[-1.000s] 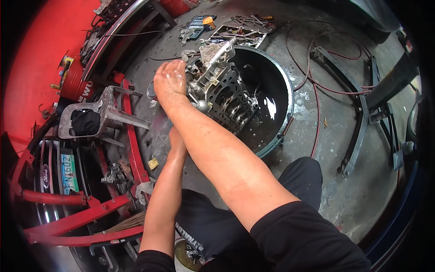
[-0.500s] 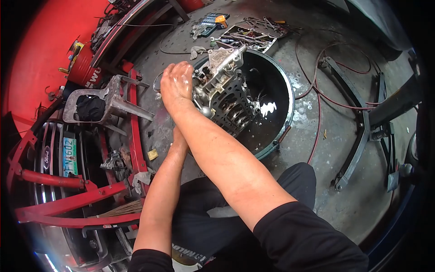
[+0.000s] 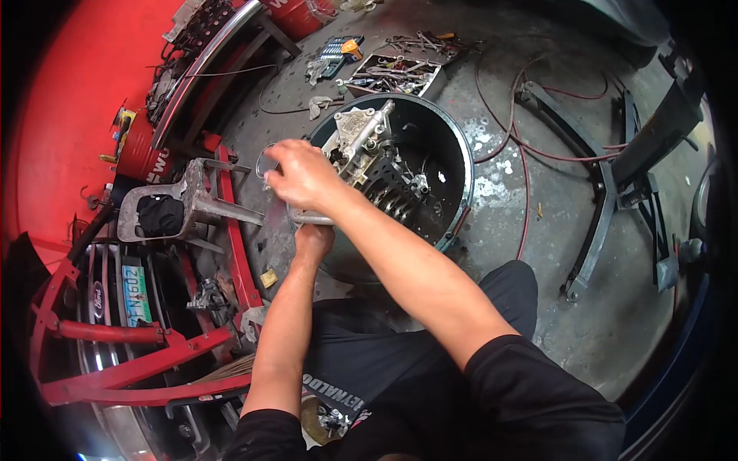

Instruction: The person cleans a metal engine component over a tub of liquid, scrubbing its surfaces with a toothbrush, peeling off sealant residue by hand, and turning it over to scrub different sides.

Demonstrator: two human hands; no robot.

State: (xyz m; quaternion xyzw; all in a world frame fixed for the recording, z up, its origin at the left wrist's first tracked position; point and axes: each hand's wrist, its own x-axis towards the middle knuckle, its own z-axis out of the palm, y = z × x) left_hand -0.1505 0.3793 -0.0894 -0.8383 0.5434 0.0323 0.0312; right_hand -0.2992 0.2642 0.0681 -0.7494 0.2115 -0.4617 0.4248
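Observation:
A greasy silver engine block (image 3: 356,132) stands tilted in a large black round tub (image 3: 467,165). Its dark slotted underside, with curved metal parts inside, faces right. My left hand (image 3: 314,240) is low at the block's near left side, closed against a silvery edge, its fingertips hidden. Crossing over the left forearm, my right hand (image 3: 306,178) hovers above that side of the block. Its fingers are apart and a little blurred, and I see nothing held in them.
Behind the tub lies a tray of wrenches (image 3: 400,75) beside a socket set (image 3: 338,55). A worn plastic chair (image 3: 192,201) and red metal frame (image 3: 234,238) stand left. On the right are a dark hoist leg (image 3: 588,223) and red hose (image 3: 525,200).
My right hand has come off the top left of the block and its fingers have spread. The left hand now shows below it. The view has shifted, with the block lower in the tub.

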